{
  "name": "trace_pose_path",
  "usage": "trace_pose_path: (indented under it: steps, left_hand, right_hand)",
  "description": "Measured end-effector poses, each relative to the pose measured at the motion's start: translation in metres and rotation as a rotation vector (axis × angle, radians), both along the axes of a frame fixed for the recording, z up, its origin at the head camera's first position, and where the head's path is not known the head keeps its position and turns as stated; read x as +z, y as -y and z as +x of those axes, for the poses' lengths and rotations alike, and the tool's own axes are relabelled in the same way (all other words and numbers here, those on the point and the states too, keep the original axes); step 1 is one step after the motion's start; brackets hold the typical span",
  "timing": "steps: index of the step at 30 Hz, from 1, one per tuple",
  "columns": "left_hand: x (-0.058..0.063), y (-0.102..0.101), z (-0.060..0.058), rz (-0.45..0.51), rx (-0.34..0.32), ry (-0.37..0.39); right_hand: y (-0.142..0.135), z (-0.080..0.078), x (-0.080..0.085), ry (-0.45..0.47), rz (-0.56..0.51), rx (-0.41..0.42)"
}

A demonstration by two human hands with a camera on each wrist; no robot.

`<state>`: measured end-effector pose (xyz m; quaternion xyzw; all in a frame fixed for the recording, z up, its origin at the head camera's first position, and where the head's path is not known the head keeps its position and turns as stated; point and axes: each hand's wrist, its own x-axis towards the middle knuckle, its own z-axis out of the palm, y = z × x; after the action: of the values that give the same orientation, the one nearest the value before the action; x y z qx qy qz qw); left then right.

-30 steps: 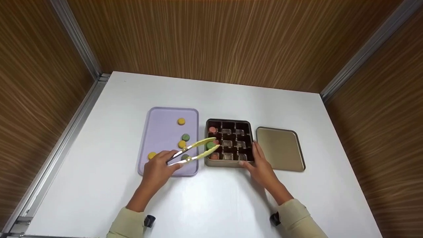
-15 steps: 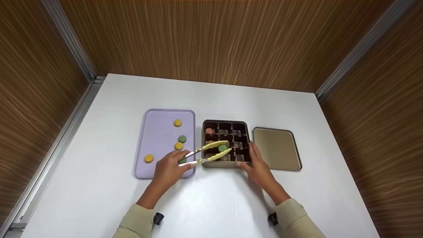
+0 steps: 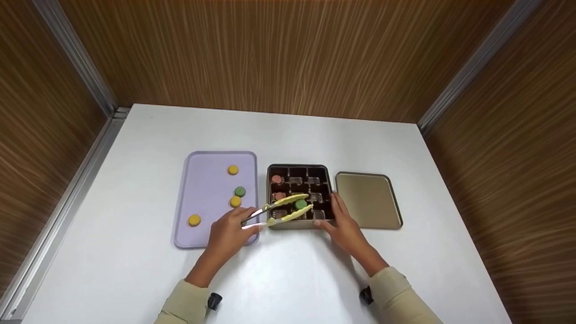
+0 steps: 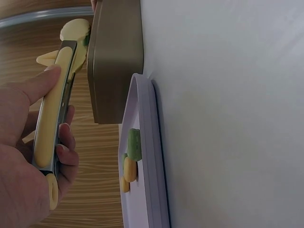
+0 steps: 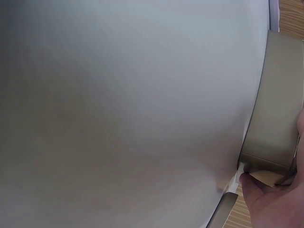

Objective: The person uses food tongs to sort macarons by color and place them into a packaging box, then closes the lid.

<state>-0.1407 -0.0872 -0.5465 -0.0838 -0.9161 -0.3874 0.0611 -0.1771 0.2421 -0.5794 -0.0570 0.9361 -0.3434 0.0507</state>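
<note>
The green macaron (image 3: pixel 300 204) sits between the parted tips of my tongs (image 3: pixel 294 214), over the middle of the tin (image 3: pixel 292 225) toward its near edge; I cannot tell whether the tips squeeze it. My left hand (image 3: pixel 227 231) grips the tongs; my right hand (image 3: pixel 346 231) holds the tin's near right corner. I judge the work little advanced: two pink macarons (image 3: pixel 276 179) lie along the tin's left edge (its near left compartment is too dim to read); three yellow macarons (image 3: pixel 235 201) and a second green macaron (image 3: pixel 240 191) lie on the tray (image 3: pixel 204 180), with a third green macaron (image 4: pixel 134 145) by its near right corner; the lid (image 3: pixel 369 200) lies off, toward the table's (image 3: pixel 288 279) right edge; I can read no brand, label or writing.
</note>
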Motion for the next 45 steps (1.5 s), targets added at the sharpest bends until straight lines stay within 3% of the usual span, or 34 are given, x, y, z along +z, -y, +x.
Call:
trace_pose_path:
  steps: [9, 22, 38, 45]
  left_hand:
    - [-0.005, 0.003, 0.000, -0.016, 0.000, -0.043]
    - [-0.006, 0.005, 0.001, -0.008, 0.002, -0.035]
    - [-0.001, 0.022, 0.006, 0.035, 0.069, 0.013]
    - [-0.002, 0.037, 0.013, 0.059, 0.115, 0.038]
  right_hand:
    - [0.006, -0.002, 0.001, 0.009, 0.012, 0.005]
    - [0.007, -0.002, 0.000, -0.010, -0.004, 0.011]
    - [0.003, 0.000, 0.001, -0.001, 0.014, -0.007]
    - [0.002, 0.000, 0.001, 0.002, 0.017, -0.003]
